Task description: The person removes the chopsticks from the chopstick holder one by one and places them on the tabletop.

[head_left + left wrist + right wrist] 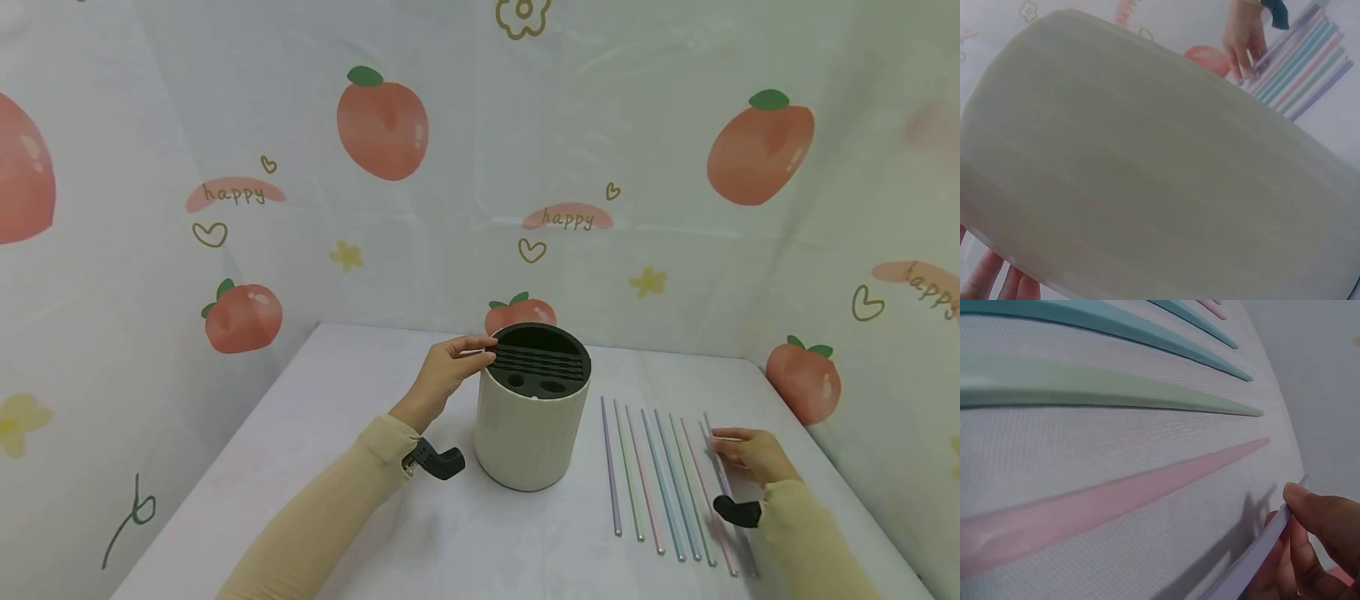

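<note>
A cream utensil holder [525,437] with a dark slotted, holed top insert [536,387] stands mid-table. My left hand [446,371] reaches its upper left edge, thumb and index finger extended onto the rim. In the left wrist view the holder's pale wall [1160,162] takes up most of the picture, with a few fingers [984,275] at its lower edge. On the right, my right hand [752,454] pinches a lilac chopstick [1250,565] near its thin end between thumb and fingers. The chopstick slants over the cloth, its shadow falling alongside.
Several pastel chopsticks lie side by side between the holder and my right hand, among them a pink one [1116,503], a green one [1110,387] and a purple one [611,475]. A fruit-print backdrop [450,250] rises behind and beside the white table [315,442].
</note>
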Available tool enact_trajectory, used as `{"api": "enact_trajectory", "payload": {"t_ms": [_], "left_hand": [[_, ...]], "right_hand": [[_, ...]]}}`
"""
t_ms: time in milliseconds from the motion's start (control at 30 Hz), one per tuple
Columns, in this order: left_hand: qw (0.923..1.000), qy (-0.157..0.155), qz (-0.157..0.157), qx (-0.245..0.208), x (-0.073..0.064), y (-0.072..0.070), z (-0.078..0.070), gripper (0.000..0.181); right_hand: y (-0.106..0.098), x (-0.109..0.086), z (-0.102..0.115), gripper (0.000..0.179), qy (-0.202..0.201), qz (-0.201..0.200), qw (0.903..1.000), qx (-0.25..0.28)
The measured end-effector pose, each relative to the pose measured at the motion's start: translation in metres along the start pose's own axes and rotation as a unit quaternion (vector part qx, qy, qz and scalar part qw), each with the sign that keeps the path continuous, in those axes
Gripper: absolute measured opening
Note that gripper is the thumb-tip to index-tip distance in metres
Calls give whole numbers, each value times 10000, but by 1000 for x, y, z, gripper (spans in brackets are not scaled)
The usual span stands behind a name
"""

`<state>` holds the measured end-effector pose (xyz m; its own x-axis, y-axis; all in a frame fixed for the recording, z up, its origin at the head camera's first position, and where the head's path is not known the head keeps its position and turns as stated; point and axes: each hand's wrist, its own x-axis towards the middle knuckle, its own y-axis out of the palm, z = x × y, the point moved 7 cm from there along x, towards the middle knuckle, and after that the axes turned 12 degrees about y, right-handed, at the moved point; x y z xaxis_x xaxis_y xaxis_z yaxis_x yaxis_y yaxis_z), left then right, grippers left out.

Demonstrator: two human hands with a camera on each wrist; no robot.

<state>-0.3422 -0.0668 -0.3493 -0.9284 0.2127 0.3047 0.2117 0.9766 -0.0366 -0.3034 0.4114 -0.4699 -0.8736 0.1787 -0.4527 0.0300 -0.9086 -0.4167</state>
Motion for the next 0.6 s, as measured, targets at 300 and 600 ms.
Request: {"api": "enact_trajectory", "payload": {"t_ms": [300, 600], "left_hand": [[10000, 53, 19, 28, 0, 0, -1, 34], [9999, 101, 39, 14, 0, 0, 0, 34]], "right_hand": [[4, 4, -2, 44, -72, -298, 9995, -116], [7, 5, -1, 45, -93, -265, 9995, -170]]}}
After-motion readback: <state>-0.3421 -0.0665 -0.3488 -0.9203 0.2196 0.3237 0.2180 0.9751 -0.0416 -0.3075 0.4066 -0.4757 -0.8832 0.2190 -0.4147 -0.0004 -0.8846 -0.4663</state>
